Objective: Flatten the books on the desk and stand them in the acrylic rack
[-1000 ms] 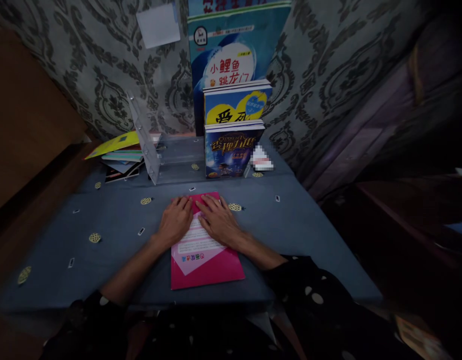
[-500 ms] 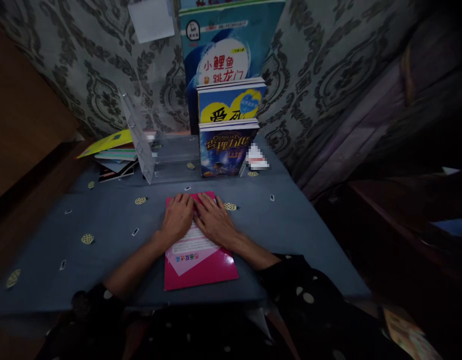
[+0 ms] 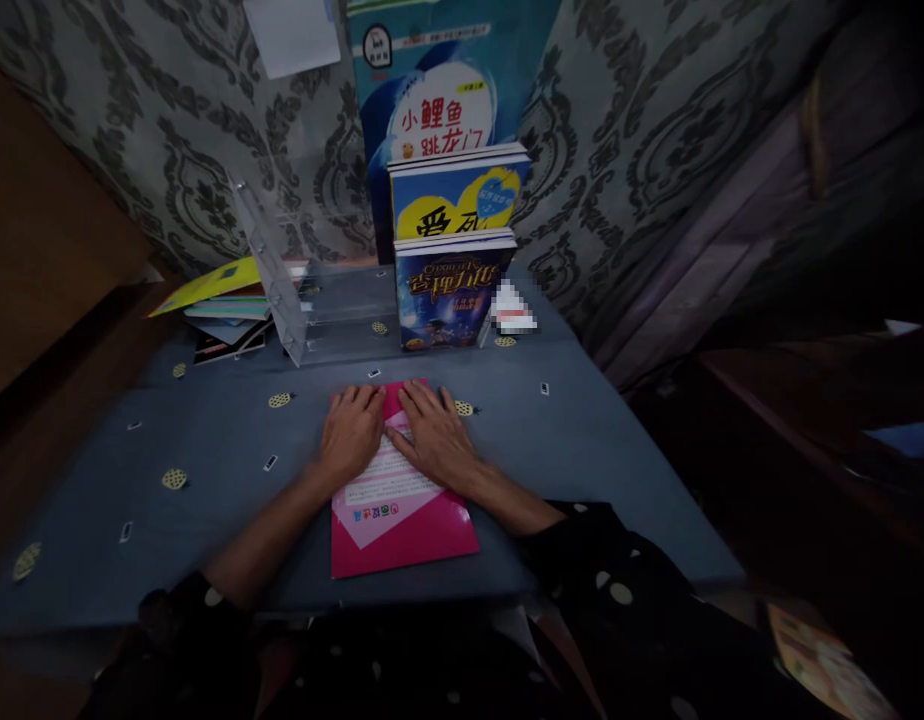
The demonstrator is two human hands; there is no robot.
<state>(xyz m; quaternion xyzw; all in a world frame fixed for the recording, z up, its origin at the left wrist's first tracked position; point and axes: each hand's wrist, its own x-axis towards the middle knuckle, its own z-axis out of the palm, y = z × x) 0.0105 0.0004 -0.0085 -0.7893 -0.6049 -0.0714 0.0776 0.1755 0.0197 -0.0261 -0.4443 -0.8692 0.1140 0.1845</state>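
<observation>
Patterned wall covering (image 3: 619, 130) behind, blue tablecloth (image 3: 574, 460) below; from where I stand, pink book (image 3: 424, 540) lies flat near the front edge, looks shut, left hand (image 3: 352, 430) and right hand (image 3: 436, 437) both on its far half, fingers stretched out, gripping nothing; progress as I'd judge it: teal book (image 3: 522, 70), blue-and-yellow book (image 3: 462, 190) and dark blue book (image 3: 451, 300) already upright by the clear stand (image 3: 278, 290), pink one not stood with them
</observation>
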